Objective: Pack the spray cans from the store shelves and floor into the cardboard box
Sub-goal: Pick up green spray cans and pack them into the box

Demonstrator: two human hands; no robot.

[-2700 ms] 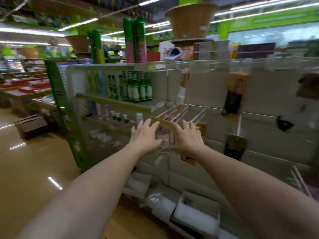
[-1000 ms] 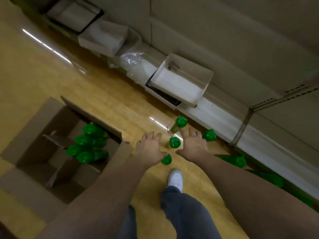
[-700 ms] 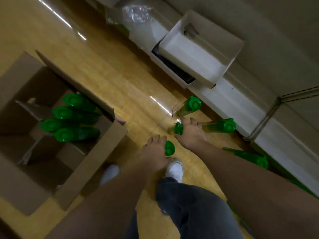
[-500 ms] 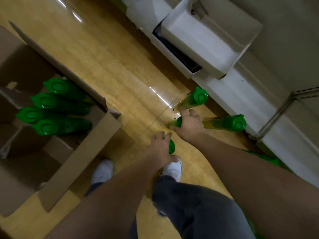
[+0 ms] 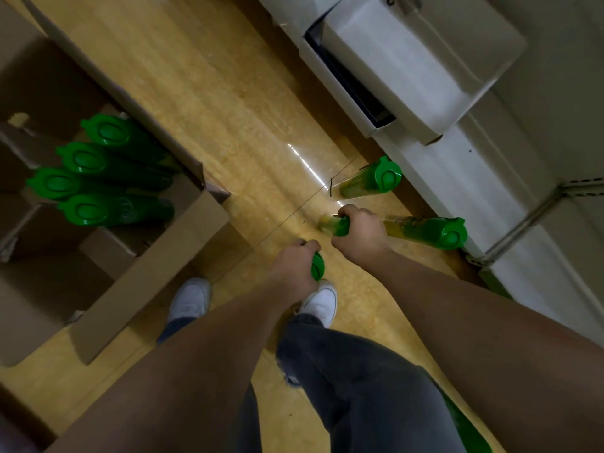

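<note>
I stand over green-capped spray cans on the wooden floor. My left hand [image 5: 295, 266] grips the top of one can [image 5: 317, 266]; only its green cap shows past my fingers. My right hand [image 5: 358, 233] grips a second can [image 5: 330, 224] by its cap end. Two more cans stand apart near the shelf base: one [image 5: 376, 179] beyond my right hand, one [image 5: 431, 232] to its right. The open cardboard box [image 5: 157, 256] sits at left and holds several green-capped cans [image 5: 108, 178].
A grey shelf base [image 5: 490, 197] runs along the right, with a white carton [image 5: 408, 63] jutting out from it. My white shoes [image 5: 192, 299] stand just below my hands, beside the box's corner. Another green can [image 5: 470, 433] lies at the lower right.
I looked down from the shelves and bent to the floor. Both hands, held open above the cans a second ago, have dropped and curled round one can each.
</note>
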